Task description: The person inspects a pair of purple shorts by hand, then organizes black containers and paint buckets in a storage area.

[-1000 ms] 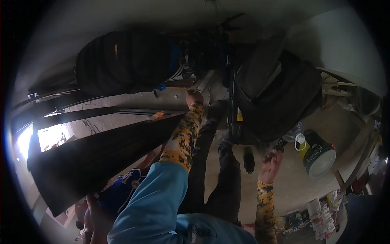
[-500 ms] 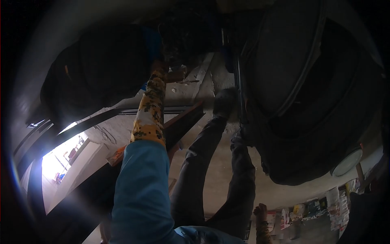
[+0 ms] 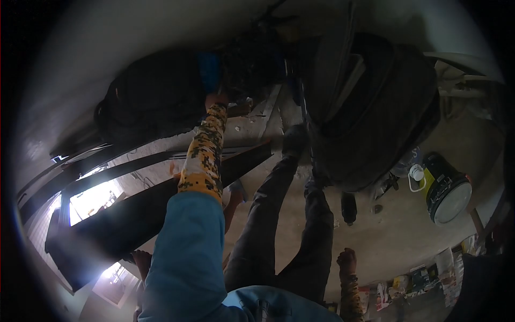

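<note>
My left arm, in a blue sleeve with a yellow camouflage cuff, stretches far forward. My left hand (image 3: 216, 100) is at the lower end of a blue piece of material (image 3: 209, 71) beside a bulky dark bag-like shape (image 3: 153, 94); its fingers are hidden in shadow. My right hand (image 3: 347, 260) hangs low beside my right leg, fingers curled in and nothing visible in them. Under my left forearm passes a long dark beam or panel (image 3: 134, 206), slanting from lower left to centre.
Another large dark bulky shape (image 3: 370, 118) stands ahead on the right. Beyond it are a yellow-and-black bucket (image 3: 453, 198) and a white-capped container (image 3: 416, 173). Another person's hand (image 3: 142, 262) shows below the beam. Papers (image 3: 421, 282) line the lower right.
The view has shifted, bringing the bucket and white-capped container into sight. The beam shows more fully at left. My left hand stays by the blue material; my right hand appears slightly higher.
</note>
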Demonstrator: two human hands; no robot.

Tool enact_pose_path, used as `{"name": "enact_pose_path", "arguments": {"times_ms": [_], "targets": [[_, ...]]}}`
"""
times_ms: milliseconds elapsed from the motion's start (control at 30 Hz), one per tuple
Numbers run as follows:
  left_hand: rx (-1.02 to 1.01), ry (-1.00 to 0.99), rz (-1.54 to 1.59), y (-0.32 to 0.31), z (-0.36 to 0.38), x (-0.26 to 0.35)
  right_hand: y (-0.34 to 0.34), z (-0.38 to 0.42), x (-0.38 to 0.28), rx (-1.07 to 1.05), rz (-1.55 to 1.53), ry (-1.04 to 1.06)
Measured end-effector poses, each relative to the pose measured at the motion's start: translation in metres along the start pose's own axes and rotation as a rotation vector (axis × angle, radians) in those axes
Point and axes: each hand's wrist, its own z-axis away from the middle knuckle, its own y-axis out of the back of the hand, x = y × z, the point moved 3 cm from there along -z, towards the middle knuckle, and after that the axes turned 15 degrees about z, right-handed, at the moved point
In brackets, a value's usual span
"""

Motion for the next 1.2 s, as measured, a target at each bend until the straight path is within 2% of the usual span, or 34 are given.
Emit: {"name": "enact_pose_path", "arguments": {"times_ms": [100, 233, 300, 333, 367, 400, 433, 467, 500, 533, 600, 633, 667, 733, 800, 833, 867, 900, 933, 967, 1000, 1067, 1100, 1167, 1200], "targets": [[0.079, 0.191, 0.141, 0.051, 0.056, 0.035, -0.009, 0.008, -0.019, -0.034, -0.057, 0.063], [0.195, 0.221, 0.138, 0.034, 0.069, 0.036, -0.019, 0.004, -0.034, -0.124, -0.081, 0.171], [-0.075, -0.067, -0.171, 0.04, 0.097, 0.05, -0.03, 0.009, -0.045, -0.129, -0.118, 0.198], [-0.065, -0.067, -0.17, -0.013, 0.086, 0.01, -0.035, 0.012, -0.048, -0.137, -0.118, 0.203], [0.009, 0.033, 0.431, -0.057, 0.075, -0.036, -0.041, 0.015, -0.051, -0.161, -0.123, 0.202], [0.085, 0.133, 1.032, -0.077, 0.027, -0.078, -0.046, 0.02, -0.053, -0.183, -0.125, 0.2], [0.091, 0.13, 1.039, -0.048, 0.103, -0.029, -0.05, 0.026, -0.057, -0.188, -0.123, 0.208], [0.051, 0.431, 1.206, 0.011, 0.17, 0.01, -0.055, 0.032, -0.06, -0.183, -0.093, 0.201], [0.0, 0.74, 1.358, 0.078, 0.209, 0.076, -0.062, 0.035, -0.066, -0.175, -0.065, 0.194], [0.002, 0.735, 1.366, 0.107, 0.242, 0.1, -0.068, 0.045, -0.074, -0.176, -0.05, 0.213], [0.182, 0.637, 1.331, 0.148, 0.286, 0.121, -0.074, 0.048, -0.08, -0.183, -0.004, 0.268], [0.184, 0.635, 1.339, 0.158, 0.301, 0.121, -0.078, 0.052, -0.086, -0.187, 0.042, 0.318], [0.074, 0.576, 1.398, 0.166, 0.313, 0.124, -0.081, 0.055, -0.093, -0.188, 0.042, 0.328], [-0.125, 0.403, 1.43, 0.166, 0.326, 0.118, -0.098, 0.064, -0.118, -0.228, 0.162, 0.528], [-0.233, 0.434, 1.467, 0.184, 0.367, 0.119, -0.114, 0.075, -0.13, -0.293, 0.119, 0.514], [-0.222, 0.31, 1.432, 0.204, 0.402, 0.129, -0.123, 0.079, -0.136, -0.354, 0.073, 0.491], [-0.458, 0.073, 1.646, 0.203, 0.44, 0.125, -0.131, 0.086, -0.147, -0.356, 0.076, 0.494], [-0.56, -0.247, 0.966, 0.22, 0.486, 0.132, -0.14, 0.097, -0.159, -0.429, 0.038, 0.478], [-0.716, -0.369, 1.393, 0.241, 0.54, 0.144, -0.148, 0.108, -0.163, -0.501, 0.002, 0.453], [-0.93, -0.434, 1.345, 0.263, 0.577, 0.157, -0.144, 0.113, -0.159, -0.502, 0.008, 0.451], [-0.728, -0.634, 1.283, 0.259, 0.619, 0.153, -0.138, 0.119, -0.153, -0.523, 0.022, 0.467], [-1.427, -0.334, 0.965, 0.293, 0.655, 0.153, -0.113, 0.133, -0.129, -0.556, 0.045, 0.505], [-1.431, -0.337, 0.969, 0.293, 0.661, 0.147, -0.096, 0.142, -0.112, -0.57, 0.056, 0.522], [-1.744, -0.571, 0.778, 0.285, 0.68, 0.13, -0.061, 0.159, -0.079, -0.6, 0.075, 0.559], [-1.605, -0.711, 0.897, 0.286, 0.689, 0.121, -0.044, 0.167, -0.063, -0.616, 0.085, 0.577]]}}
